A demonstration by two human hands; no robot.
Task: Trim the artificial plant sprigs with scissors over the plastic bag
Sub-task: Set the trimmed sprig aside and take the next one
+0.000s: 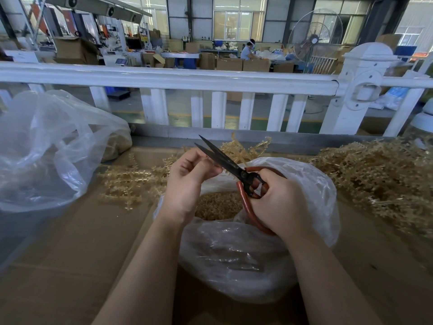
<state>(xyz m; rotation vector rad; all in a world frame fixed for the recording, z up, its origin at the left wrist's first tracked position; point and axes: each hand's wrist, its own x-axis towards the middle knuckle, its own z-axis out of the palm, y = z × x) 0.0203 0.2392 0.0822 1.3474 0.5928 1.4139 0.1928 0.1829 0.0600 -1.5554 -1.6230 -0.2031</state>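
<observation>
Thin clear glossy plastic, crinkled: bag (293,242) lower centre, second bag (46,148) at left. Dark matt metal blades, red-brown rubbery handle loops: scissors (232,168). Pale tan moulded plastic, spiky: sprigs (375,174) at right. Matt brown cardboard: tabletop (70,254). Glossy white: fence (187,78).

The scene is lit by soft daylight, admitted through the large windows (239,18) along the far wall; those panes are slightly blown out; no hard shadows are cast, and only a faint, diffuse shade is seen beneath the forearms on the cardboard surface (70,242); mild sheen is picked up on the plastic bag (234,254) and on the white railing (164,78); straight lines are bowed by wide-angle distortion, most strongly toward the edges and corners; the foreground is rendered sharply, while the distant background is softer and somewhat hazy.
</observation>
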